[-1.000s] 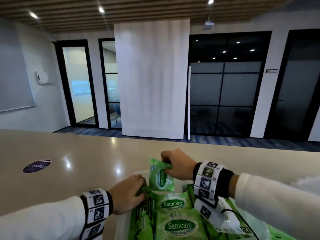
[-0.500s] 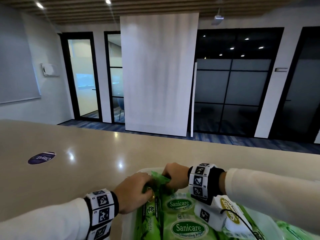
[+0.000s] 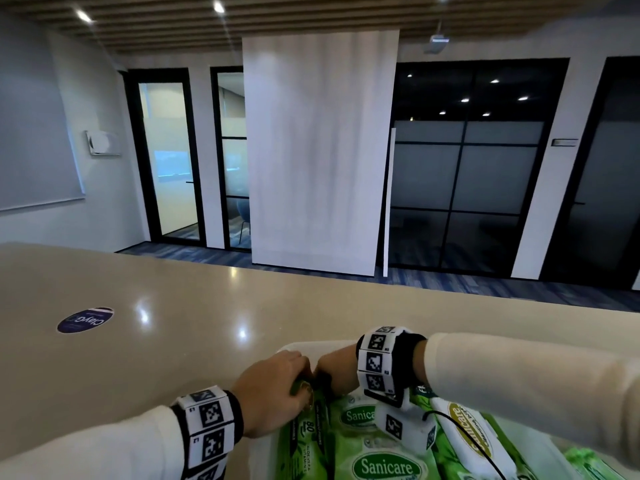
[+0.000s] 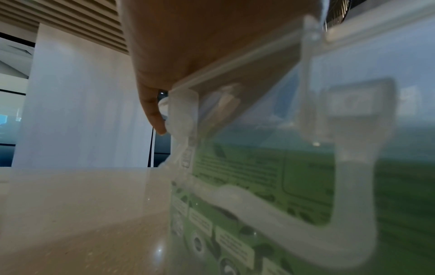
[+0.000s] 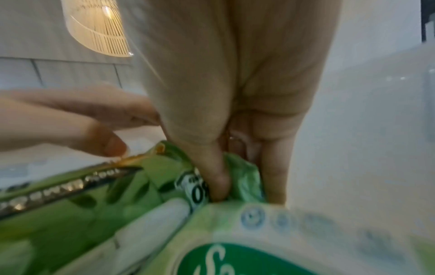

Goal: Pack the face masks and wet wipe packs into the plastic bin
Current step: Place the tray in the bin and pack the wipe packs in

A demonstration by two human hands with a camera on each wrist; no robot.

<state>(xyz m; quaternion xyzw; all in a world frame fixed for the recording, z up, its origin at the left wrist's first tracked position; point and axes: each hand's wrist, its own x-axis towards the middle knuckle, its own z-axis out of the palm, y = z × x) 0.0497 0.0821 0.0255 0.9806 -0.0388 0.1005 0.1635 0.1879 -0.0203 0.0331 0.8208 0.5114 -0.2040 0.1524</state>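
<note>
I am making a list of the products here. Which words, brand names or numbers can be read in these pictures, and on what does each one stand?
"Sanicare": green wet wipe packs in the plastic bin.
"Sanicare": white wet wipe pack, gold oval.
"80": edge of a green pack; the small print under it is too blurred to be sure of.
"ClayG": round purple sticker on the table, upside down.
Back-label print through the bin wall: too blurred.
</note>
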